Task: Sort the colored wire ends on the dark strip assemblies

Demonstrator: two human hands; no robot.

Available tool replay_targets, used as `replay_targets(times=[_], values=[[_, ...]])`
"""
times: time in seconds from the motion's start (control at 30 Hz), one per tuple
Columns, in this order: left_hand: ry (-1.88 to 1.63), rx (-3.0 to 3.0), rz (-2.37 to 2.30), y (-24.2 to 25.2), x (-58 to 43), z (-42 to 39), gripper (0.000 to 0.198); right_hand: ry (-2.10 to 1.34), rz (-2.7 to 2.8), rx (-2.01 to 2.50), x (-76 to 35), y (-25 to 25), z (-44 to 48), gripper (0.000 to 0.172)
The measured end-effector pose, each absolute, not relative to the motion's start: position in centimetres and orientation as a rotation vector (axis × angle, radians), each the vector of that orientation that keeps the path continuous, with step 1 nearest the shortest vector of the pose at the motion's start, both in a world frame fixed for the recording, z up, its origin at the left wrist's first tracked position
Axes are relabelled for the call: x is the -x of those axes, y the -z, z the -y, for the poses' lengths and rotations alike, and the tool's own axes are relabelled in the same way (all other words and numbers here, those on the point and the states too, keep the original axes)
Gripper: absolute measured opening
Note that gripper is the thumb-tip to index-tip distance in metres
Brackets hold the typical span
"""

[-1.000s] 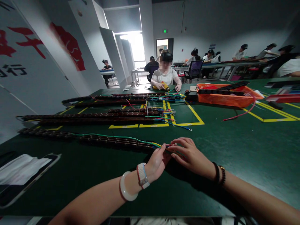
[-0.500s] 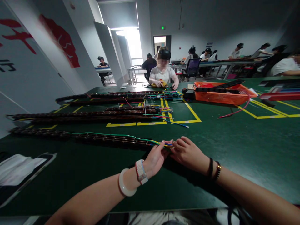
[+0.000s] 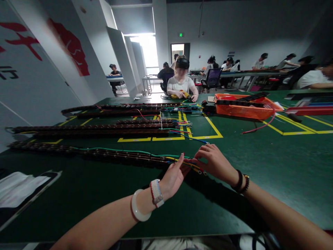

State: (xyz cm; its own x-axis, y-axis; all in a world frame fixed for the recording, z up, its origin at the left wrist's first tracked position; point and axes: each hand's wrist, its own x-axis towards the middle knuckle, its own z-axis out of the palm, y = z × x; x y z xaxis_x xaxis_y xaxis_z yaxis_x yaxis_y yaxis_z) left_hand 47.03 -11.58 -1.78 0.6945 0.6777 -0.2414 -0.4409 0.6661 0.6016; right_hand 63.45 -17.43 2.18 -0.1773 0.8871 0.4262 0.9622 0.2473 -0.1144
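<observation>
I have room over the green table (image 3: 270, 163) nearside of the orange basket (image 3: 240, 111); left of it, cable bundles (image 3: 104, 130) block me; before it, a red wire (image 3: 260, 129).

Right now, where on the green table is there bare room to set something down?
The widest bare patch of the green table lies right of the right hand, nearer than the yellow tape. Another sits between the nearest wire bundle and the left forearm. It is crowded beyond that bundle, with more wire bundles, and around its own wire ends.
</observation>
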Motion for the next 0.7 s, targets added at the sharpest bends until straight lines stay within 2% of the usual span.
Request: replay_targets(times=[0.2, 0.43, 0.6, 0.7], values=[[-0.611, -0.541, -0.497, 2.3, -47.1, 11.3, 0.012, 0.359, 2.159, 1.812, -65.4, 0.0, 14.9, 0.018], [-0.591, -0.590, -0.446, 2.9, -46.8, 10.9, 0.014, 0.187, 2.115, 1.729, -66.2, 1.0, 14.4, 0.017], [-0.597, -0.613, -0.470, 3.0, -46.8, 10.9, 0.015, 0.173, 2.266, 1.700, -66.2, -0.3, 15.9, 0.039], [-0.600, -0.604, -0.473, 2.9, -46.9, 11.0, 0.015, -0.026, 2.365, 1.790, -66.2, -0.8, 16.6, 0.048]])
